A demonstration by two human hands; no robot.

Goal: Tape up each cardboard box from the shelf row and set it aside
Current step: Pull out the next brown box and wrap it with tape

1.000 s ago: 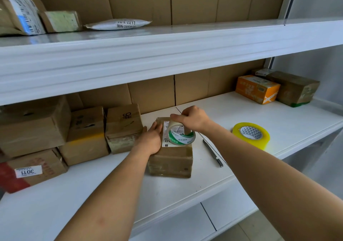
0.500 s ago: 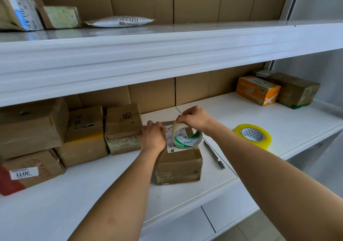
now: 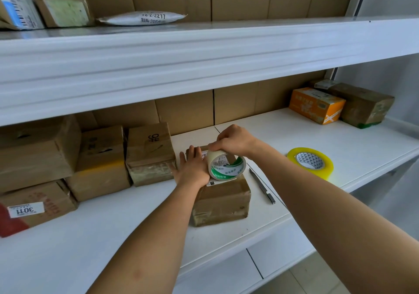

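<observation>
Box (image 3: 223, 199) under L hand (image 3: 192, 169); R hand (image 3: 233, 139) fingers (image 3: 218, 145) grip tape roll (image 3: 226, 165).

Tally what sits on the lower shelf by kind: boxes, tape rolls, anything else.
Brown cardboard boxes: 6
Orange box: 1
Tape rolls: 2
Pen-like tool: 1
Total: 10

Browns, one orange, two tapes

I see a brown cardboard box (image 3: 223, 199) with a white label, a cream tape roll (image 3: 226, 165) with a green-and-white printed core, a translucent yellow tape roll (image 3: 311, 162) with a triangle-patterned core, an orange box (image 3: 316, 105), and a white shelf (image 3: 294, 132).
</observation>
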